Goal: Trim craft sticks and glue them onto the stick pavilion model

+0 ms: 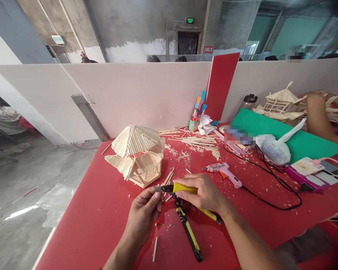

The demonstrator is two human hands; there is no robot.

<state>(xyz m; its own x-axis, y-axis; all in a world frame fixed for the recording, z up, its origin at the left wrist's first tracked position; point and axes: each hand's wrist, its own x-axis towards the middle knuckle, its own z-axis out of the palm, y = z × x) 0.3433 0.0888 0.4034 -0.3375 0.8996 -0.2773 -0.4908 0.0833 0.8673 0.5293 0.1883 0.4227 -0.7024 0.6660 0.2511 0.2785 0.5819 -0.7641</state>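
Observation:
My right hand (207, 192) is wrapped round a yellow utility knife (183, 188), its blade out and pointing left. The blade tip lies right at the fingertips of my left hand (144, 210), which are pinched together. What the left fingers pinch is too small and covered to make out. Under my right hand lie pliers (189, 233) with yellow and black handles, their head partly hidden. Just beyond my hands stands a pavilion model (136, 144) built of pale wooden sticks, with a two-tier roof and a many-sided base. A short stick (155, 249) lies near me.
On the red table (101, 210), a pink glue gun (225, 173) trails a black cable. Loose sticks (199, 141) and shavings lie behind. A green board (284, 131), plastic bag (274, 148) and purple power strip (307, 176) are at right, near another person's arm (317, 116).

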